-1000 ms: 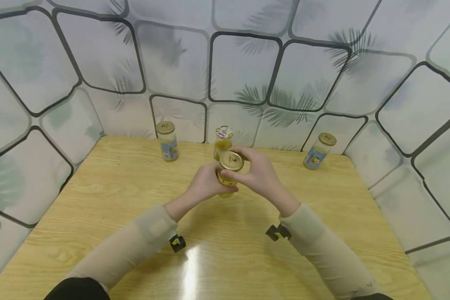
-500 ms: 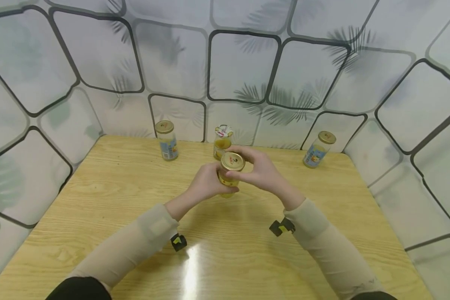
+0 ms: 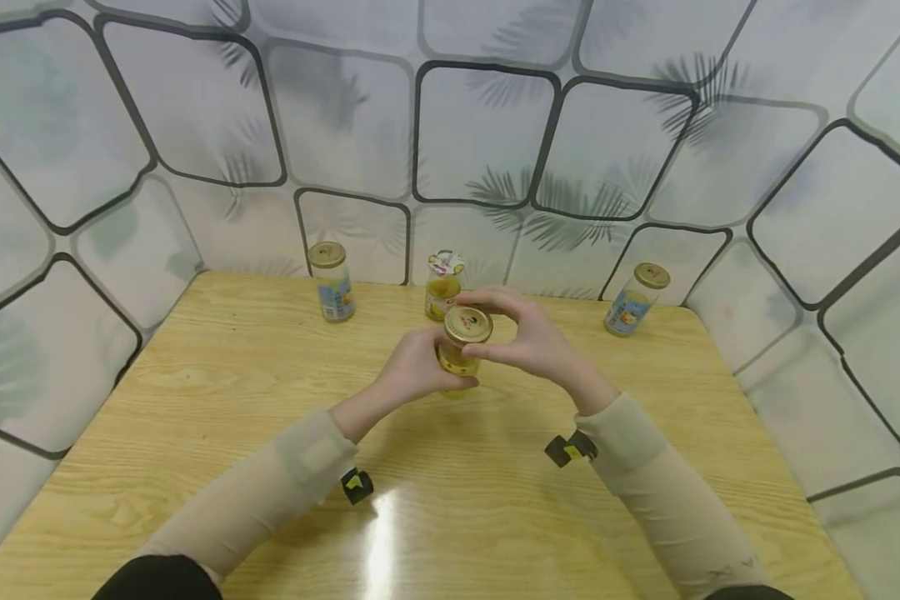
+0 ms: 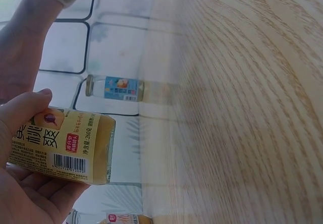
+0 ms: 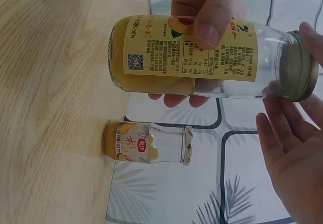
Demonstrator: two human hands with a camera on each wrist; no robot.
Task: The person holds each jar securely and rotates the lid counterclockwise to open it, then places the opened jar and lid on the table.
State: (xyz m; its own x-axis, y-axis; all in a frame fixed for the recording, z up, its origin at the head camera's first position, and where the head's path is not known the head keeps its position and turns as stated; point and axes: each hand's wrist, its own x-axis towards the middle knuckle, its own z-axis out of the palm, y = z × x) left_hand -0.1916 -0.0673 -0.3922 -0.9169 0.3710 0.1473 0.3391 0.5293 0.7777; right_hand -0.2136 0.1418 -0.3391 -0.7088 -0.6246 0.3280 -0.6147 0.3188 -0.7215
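My left hand [image 3: 414, 364] grips the yellow-labelled body of a glass fruit jar [image 5: 207, 55], thumb on one side and fingers on the other. Pale yellow contents fill its lower part. The jar is tilted and held above the wooden table [image 3: 270, 392], as its base [image 4: 110, 151] stands apart from the wood in the left wrist view. On top sits a gold metal lid [image 3: 468, 325] with a red mark. My right hand [image 3: 534, 340] holds that lid by its edge between thumb and fingers; in the right wrist view some lower fingers [image 5: 275, 128] hang off it.
Behind the held jar stands a fruit jar with a patterned white lid [image 3: 442, 296]. A blue-labelled jar with a gold lid [image 3: 335, 296] stands back left, and a similar jar [image 3: 630, 310] back right. A patterned wall covering [image 3: 487, 133] rises behind the table.
My right hand and wrist have swung a little to the right around the lid. The jar's top has shifted slightly right and down. My left hand keeps its grip.
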